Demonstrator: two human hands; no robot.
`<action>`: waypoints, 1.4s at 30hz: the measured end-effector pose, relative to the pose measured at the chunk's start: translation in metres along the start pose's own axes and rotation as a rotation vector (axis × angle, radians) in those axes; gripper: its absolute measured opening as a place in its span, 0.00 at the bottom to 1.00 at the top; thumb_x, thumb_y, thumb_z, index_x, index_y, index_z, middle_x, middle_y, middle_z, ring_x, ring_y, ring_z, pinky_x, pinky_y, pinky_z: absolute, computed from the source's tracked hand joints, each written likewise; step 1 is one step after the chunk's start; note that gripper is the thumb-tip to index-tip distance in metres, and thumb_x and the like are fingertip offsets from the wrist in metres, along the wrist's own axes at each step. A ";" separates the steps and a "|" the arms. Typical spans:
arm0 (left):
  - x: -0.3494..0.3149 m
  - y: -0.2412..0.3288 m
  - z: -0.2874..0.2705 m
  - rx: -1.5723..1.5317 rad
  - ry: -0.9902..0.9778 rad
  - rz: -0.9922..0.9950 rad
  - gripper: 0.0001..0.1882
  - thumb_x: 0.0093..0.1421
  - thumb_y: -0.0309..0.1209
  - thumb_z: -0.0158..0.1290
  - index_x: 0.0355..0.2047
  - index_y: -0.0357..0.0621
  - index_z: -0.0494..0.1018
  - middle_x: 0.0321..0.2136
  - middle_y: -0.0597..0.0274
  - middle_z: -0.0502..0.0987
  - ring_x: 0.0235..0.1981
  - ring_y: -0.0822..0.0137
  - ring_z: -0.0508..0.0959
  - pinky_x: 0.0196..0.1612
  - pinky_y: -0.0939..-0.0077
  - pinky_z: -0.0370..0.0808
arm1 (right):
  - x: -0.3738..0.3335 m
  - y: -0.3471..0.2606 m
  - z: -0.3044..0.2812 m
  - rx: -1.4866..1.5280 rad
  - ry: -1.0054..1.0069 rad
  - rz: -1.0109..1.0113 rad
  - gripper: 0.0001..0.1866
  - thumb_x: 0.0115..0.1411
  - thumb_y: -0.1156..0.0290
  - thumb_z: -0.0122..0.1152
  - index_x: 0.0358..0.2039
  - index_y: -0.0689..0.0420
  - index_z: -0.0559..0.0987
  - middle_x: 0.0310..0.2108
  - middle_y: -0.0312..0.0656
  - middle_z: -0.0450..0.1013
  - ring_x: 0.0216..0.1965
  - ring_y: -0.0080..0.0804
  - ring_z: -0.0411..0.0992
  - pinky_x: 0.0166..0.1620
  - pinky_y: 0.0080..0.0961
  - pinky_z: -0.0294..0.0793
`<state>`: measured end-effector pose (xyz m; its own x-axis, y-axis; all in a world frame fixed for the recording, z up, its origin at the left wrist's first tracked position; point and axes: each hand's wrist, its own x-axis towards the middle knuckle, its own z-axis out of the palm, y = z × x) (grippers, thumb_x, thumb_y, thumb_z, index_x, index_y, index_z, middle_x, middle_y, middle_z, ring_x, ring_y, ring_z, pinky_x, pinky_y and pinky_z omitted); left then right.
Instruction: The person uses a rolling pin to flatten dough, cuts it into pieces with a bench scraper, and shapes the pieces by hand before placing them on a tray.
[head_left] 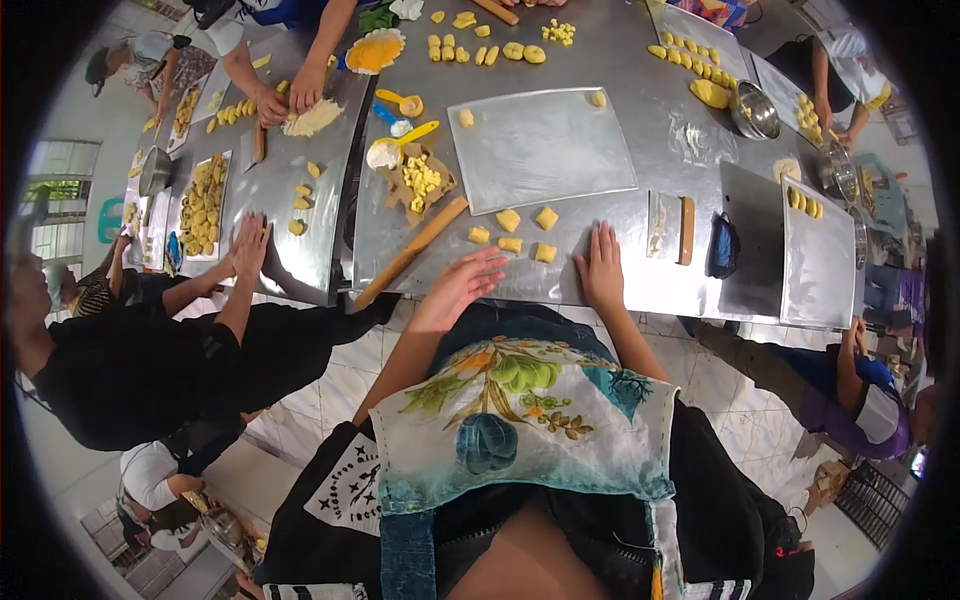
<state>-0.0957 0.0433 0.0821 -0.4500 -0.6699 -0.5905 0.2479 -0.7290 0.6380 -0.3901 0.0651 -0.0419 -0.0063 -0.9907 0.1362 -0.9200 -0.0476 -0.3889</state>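
Note:
At the front edge of the steel table, my left hand (462, 288) is held with its fingers stretched out and nothing in it. My right hand (602, 265) lies flat near the same edge, fingers extended, also holding nothing. Just beyond and between them sit several small pale-yellow dough pieces (509, 244). A wooden rolling pin (412, 250) lies slanted to the left of my left hand. Farther out is a rectangular metal baking sheet (540, 150), with one dough ball (466, 118) near its far left corner and another dough ball (597, 98) near its far right.
Small yellow cubes (422, 178) rest on brown paper at the left, near a yellow measuring cup (384, 153) of white powder. A wooden-handled tool (686, 230) and another tray (818, 260) lie rightward. Steel bowl (754, 109) stands farther back. Co-workers stand around.

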 end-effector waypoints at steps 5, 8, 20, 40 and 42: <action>0.000 0.003 0.009 0.044 0.019 -0.015 0.22 0.69 0.35 0.42 0.61 0.43 0.63 0.55 0.59 0.72 0.51 0.69 0.74 0.54 0.75 0.69 | 0.028 0.035 0.010 -0.311 0.035 0.211 0.29 0.69 0.55 0.41 0.67 0.54 0.58 0.69 0.39 0.53 0.70 0.39 0.48 0.69 0.50 0.41; -0.007 0.005 0.005 0.049 0.013 -0.004 0.22 0.69 0.35 0.43 0.61 0.43 0.63 0.55 0.59 0.72 0.51 0.69 0.74 0.54 0.75 0.69 | 0.001 0.047 0.000 -0.056 0.070 0.231 0.27 0.68 0.62 0.45 0.65 0.58 0.60 0.67 0.46 0.56 0.68 0.42 0.52 0.68 0.45 0.48; -0.007 0.007 0.002 0.079 0.070 -0.034 0.21 0.69 0.35 0.43 0.60 0.42 0.64 0.54 0.59 0.73 0.51 0.70 0.74 0.53 0.76 0.69 | 0.063 0.028 0.016 -0.219 0.086 0.163 0.33 0.66 0.53 0.46 0.65 0.62 0.58 0.69 0.50 0.49 0.70 0.48 0.47 0.68 0.48 0.46; -0.007 0.010 0.016 0.277 0.053 -0.069 0.20 0.68 0.38 0.44 0.57 0.45 0.68 0.51 0.62 0.75 0.48 0.72 0.75 0.53 0.77 0.68 | 0.109 0.071 0.010 -0.182 0.249 0.233 0.40 0.65 0.48 0.46 0.68 0.61 0.52 0.71 0.52 0.42 0.71 0.50 0.40 0.68 0.55 0.41; -0.007 0.010 0.015 0.321 0.055 -0.072 0.20 0.68 0.40 0.45 0.56 0.46 0.69 0.50 0.64 0.76 0.47 0.74 0.75 0.52 0.77 0.68 | 0.123 0.079 0.011 -0.204 0.298 0.246 0.40 0.65 0.48 0.46 0.68 0.61 0.52 0.71 0.52 0.42 0.72 0.49 0.40 0.68 0.55 0.41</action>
<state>-0.1033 0.0428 0.0999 -0.4077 -0.6308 -0.6602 -0.0703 -0.6992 0.7115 -0.4595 -0.0616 -0.0655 -0.3200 -0.8878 0.3308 -0.9355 0.2408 -0.2587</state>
